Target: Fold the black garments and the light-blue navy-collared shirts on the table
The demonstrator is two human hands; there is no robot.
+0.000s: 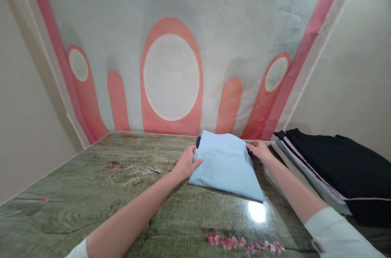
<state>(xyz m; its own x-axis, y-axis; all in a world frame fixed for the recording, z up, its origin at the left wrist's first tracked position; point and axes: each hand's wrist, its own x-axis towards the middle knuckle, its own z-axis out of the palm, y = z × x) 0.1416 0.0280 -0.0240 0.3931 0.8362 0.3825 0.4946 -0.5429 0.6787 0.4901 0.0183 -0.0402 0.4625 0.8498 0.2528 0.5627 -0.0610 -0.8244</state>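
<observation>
A light blue folded garment (224, 164) lies flat near the table's far edge, with a strip of dark fabric (198, 141) peeking out beneath it at the upper left. My left hand (185, 163) grips its left side, thumb on top and the other fingers along the edge, partly hidden. At the upper right side, the fingers of my right hand (259, 150) are closed on the garment's edge, where some dark fabric also shows. The exact hold of the right fingertips is small and hard to make out.
To the right stands a pile of folded clothes (342, 164), black on top with white, pink and grey layers below. The wood-patterned table (122, 193) carries printed pink blossoms and a bright light reflection. Behind it hangs a grey backdrop (259, 14) with coral shapes.
</observation>
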